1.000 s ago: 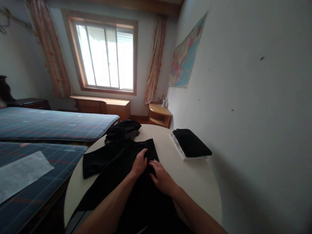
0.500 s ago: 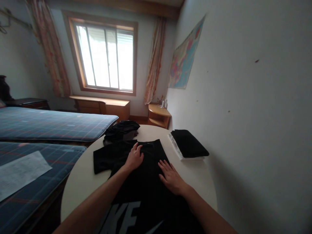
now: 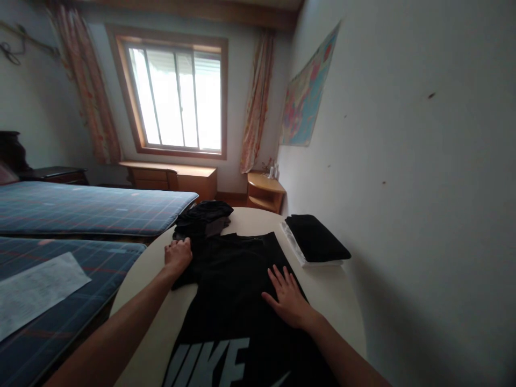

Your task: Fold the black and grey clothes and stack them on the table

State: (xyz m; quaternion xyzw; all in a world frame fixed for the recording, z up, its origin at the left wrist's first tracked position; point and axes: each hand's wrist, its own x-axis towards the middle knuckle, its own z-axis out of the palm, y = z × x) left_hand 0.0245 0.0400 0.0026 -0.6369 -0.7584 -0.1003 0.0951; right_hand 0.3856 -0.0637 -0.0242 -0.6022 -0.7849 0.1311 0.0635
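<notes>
A black T-shirt (image 3: 237, 295) with grey NIKE lettering lies spread over the round cream table (image 3: 346, 301), its collar toward the far side. My left hand (image 3: 178, 255) is closed on the sleeve at the left, with the fingers curled and the fingertips hidden. Flat on the shirt's right side rests my right hand (image 3: 288, 298), fingers spread and holding nothing. The lower part of the shirt runs out of view at the bottom.
A heap of dark clothes (image 3: 203, 215) sits at the table's far left. Folded black cloth (image 3: 316, 236) lies on something white at the right, by the wall. Two plaid mattresses (image 3: 92, 209) stand to the left, the nearer with a paper sheet (image 3: 40, 290).
My left hand has moved left from the collar to the sleeve and closed on it. The sleeve's outer end has drawn inward. My right hand stays on the shirt, fingers wider apart.
</notes>
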